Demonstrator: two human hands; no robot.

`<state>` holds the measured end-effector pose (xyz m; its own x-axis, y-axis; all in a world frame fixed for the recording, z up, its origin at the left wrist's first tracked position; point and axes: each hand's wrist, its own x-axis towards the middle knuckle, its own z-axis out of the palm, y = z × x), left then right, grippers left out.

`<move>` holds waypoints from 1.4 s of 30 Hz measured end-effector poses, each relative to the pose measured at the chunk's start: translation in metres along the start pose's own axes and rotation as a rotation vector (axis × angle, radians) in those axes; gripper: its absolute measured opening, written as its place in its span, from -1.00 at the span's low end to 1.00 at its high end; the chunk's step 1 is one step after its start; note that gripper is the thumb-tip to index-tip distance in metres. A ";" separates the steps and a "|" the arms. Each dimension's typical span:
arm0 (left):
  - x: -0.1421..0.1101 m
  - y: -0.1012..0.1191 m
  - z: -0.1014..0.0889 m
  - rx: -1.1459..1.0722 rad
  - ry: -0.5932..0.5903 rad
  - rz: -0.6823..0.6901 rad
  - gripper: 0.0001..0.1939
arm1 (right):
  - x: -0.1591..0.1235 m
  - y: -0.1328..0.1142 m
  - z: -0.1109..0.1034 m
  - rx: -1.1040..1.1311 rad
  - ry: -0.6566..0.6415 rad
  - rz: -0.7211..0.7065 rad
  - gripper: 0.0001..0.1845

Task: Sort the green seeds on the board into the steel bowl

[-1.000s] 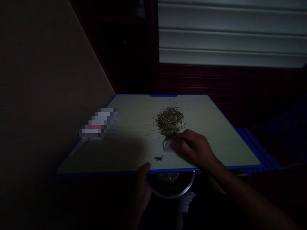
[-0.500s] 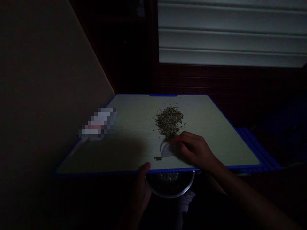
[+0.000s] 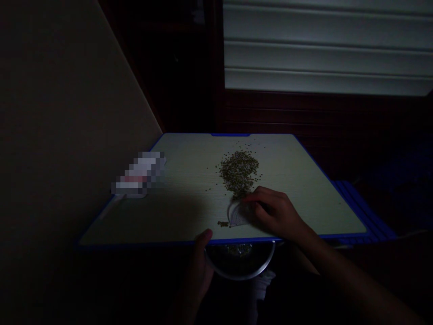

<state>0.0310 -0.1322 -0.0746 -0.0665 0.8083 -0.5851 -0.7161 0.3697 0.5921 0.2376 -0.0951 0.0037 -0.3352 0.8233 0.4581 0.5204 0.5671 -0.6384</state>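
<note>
A heap of small greenish-brown seeds [image 3: 238,172] lies on a pale cutting board with a blue rim [image 3: 291,180], with loose seeds scattered around it. My right hand [image 3: 273,213] is shut on a translucent curved plastic scraper [image 3: 237,215], whose edge rests on the board just below the heap. A small clump of seeds [image 3: 222,224] lies left of the scraper. My left hand [image 3: 199,266] sits below the board's near edge, gripping the rim of a steel bowl [image 3: 240,279]. Some seeds show inside the bowl.
A pixelated white and pink packet [image 3: 138,175] lies at the board's left corner, against a beige wall [image 3: 67,135]. Blue ridged plastic [image 3: 367,212] sticks out beyond the board's right edge. Dark wood paneling and a pale window blind [image 3: 324,45] stand behind.
My right hand and the scraper have slid slightly toward the board's near edge. The seed heap, the small clump and my left hand with the bowl have not visibly moved.
</note>
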 end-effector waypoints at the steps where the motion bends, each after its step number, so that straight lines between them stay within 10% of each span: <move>1: 0.000 0.000 0.000 -0.002 0.009 0.005 -0.75 | 0.000 0.000 0.000 -0.001 0.005 0.001 -0.70; 42: -0.001 0.001 0.000 0.013 0.029 -0.019 -0.83 | 0.002 -0.002 0.003 0.024 -0.113 0.049 -0.67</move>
<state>0.0305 -0.1323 -0.0733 -0.0735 0.7874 -0.6120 -0.7081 0.3909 0.5880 0.2335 -0.0946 0.0042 -0.3968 0.8468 0.3543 0.5202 0.5255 -0.6733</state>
